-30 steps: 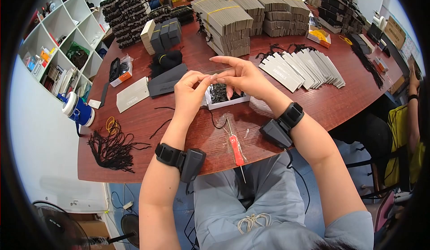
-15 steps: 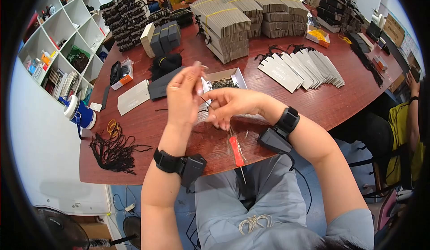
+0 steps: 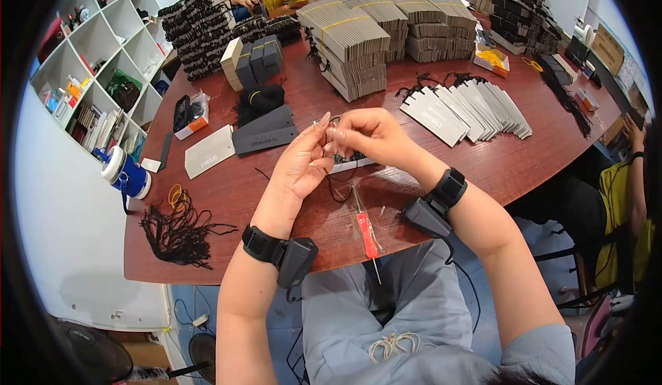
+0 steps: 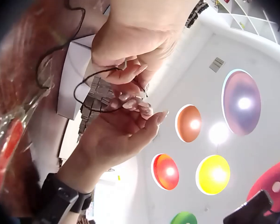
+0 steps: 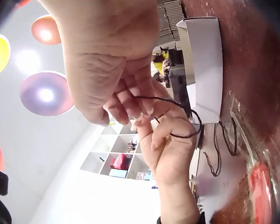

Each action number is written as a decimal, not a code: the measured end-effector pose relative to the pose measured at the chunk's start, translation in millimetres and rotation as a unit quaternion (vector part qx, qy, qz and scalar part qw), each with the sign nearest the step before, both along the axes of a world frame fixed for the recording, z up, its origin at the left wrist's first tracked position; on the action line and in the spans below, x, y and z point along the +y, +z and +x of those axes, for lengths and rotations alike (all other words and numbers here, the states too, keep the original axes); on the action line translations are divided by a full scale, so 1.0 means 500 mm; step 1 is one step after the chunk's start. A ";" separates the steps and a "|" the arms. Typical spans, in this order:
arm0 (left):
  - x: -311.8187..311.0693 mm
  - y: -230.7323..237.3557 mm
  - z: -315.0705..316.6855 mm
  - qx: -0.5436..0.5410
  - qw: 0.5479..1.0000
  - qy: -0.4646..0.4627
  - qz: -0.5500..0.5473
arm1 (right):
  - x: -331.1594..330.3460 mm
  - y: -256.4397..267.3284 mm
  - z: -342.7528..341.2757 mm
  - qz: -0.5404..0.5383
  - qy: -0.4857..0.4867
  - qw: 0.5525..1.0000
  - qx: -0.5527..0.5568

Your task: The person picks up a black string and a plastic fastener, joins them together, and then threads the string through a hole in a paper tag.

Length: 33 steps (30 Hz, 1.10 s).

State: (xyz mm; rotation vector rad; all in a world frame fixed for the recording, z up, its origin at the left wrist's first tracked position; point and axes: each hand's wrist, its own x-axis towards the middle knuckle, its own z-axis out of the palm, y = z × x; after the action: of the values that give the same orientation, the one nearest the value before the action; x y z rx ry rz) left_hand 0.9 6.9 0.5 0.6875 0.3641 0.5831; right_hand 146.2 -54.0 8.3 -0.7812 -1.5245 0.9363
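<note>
Over a small white box [image 3: 355, 166] of dark bits, my two hands meet at the fingertips. A thin black cord [image 5: 192, 112] curves in a loop between them. My left hand [image 3: 296, 161] has its palm turned up and pinches the cord. Fingers curled, my right hand [image 3: 376, 135] grips another part of it. In the left wrist view, the cord [image 4: 77, 88] runs from one hand's fingers to the other's. The fingertips partly hide its ends. Nearer my lap lies a red-handled tool [image 3: 367, 235] with a thin metal shaft past the table edge, clear plastic around it.
Fanned grey tags [image 3: 465, 113] lie at right, banded tag stacks [image 3: 352, 33] behind. Dark tags [image 3: 265, 137], a pale tag [image 3: 209, 152], a bundle of black cords [image 3: 179, 233] and a blue-white jug [image 3: 127, 171] are at left. Other people sit across the table.
Half a second ago my hands were apart, the left raised and the right lower, nearer the red-handled tool. They have come back together over the box, with the cord between them.
</note>
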 end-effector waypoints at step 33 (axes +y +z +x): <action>-0.002 0.024 -0.008 -0.062 0.957 0.213 0.187 | -0.011 0.010 -0.025 0.140 0.100 0.969 -0.177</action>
State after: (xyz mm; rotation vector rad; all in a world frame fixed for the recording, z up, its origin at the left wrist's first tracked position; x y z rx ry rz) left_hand -3.0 5.8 12.7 0.9372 0.2871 1.1198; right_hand 133.8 -59.6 13.2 -0.6178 -2.0284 0.7254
